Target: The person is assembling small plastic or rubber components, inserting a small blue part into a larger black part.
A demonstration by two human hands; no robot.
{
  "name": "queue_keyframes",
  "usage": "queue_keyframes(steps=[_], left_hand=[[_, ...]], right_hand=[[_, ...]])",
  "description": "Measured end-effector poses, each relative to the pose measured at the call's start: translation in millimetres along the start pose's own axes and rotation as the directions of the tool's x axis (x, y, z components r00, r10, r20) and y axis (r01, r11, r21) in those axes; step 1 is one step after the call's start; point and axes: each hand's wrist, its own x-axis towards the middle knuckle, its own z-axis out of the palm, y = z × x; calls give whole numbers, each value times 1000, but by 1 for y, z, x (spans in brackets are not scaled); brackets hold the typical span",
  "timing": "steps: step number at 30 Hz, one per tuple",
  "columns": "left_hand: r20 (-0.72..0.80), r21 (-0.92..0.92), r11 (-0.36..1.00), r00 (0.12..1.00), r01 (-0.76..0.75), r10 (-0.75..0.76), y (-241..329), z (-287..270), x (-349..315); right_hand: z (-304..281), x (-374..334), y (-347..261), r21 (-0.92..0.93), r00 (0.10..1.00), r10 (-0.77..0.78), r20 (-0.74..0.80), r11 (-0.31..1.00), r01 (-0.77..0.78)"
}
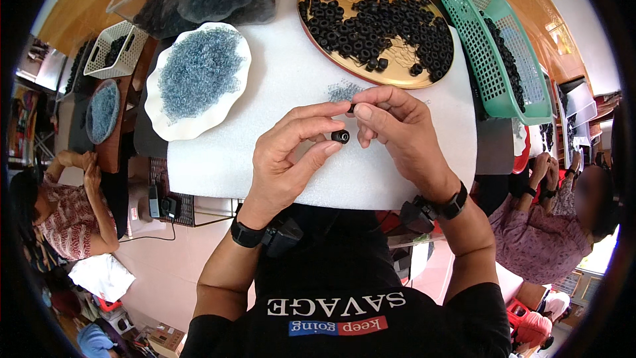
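- The left hand pinches a small black ring part between thumb and forefinger.
- The right hand is closed on another tiny piece at the fingertips; better keep both pieces aligned.
- At 12 o'clock stands the gold tray with black rings; at 10 o'clock, the white plate of grey springs.

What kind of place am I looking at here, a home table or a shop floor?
Most likely a small assembly workshop: a gold tray heaped with black rings, a white plate of tiny grey wire parts, and other seated people at neighbouring benches with similar baskets.
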Motion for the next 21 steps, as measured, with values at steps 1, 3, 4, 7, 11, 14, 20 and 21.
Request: queue_keyframes(steps=[1,3,4,7,11,14,20,21], left_hand=[[4,0,1000,1000,0,0,0,0,0],[15,61,998,1000,-18,17,-2,0,-1],[16,61,998,1000,-18,17,-2,0,0],[22,23,999,999,-36,35,-2,0,1],[-12,-103,994,999,43,-44,1,1,1],[-5,-178,977,993,117,-120,2,0,0],[-24,-115,979,985,167,-171,4,2,1],[-23,-104,978,983,179,-183,4,2,2]], right_hand=[[0,0,1,1,1000,-2,-3,1000,2],[-2,1,3,46,1000,7,-9,999,-6],[-3,1,4,46,1000,6,-10,999,-5],[-3,1,5,44,996,-84,-2,995,84],[2,-6,-7,-118,987,-151,-59,983,144],[6,-12,-7,-284,969,-246,-31,931,227],[5,-14,-14,-569,919,-361,160,727,384],[5,-13,-15,-607,907,-376,192,680,411]])
